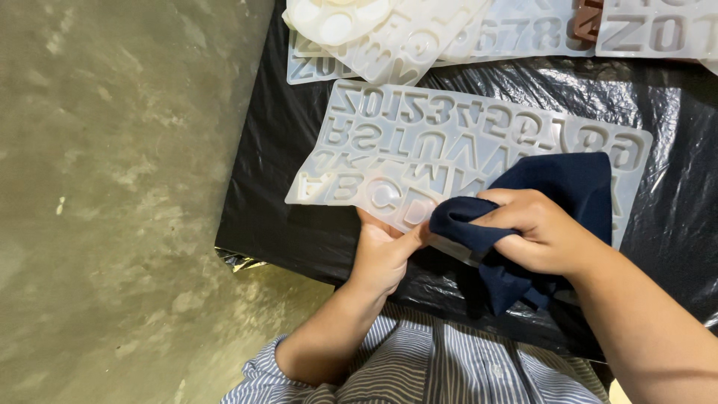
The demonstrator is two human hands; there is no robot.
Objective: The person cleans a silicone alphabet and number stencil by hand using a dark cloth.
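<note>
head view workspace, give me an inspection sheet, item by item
surface: black crinkled plastic sheet spread over a stained grey-green concrete floor.
job's things: translucent white silicone mould with letter and number cavities, lying flat on the sheet; dark navy cloth bunched over the mould's right part.
clutter: more translucent white moulds overlapping along the top edge, one round-celled mould, a small brown piece among them.
grips: left hand pinches the mould's near edge; right hand is closed on the cloth, pressing it on the mould.
cables: nothing seen.
surroundings: blue-and-white striped sleeve at the bottom; no other person seen.
</note>
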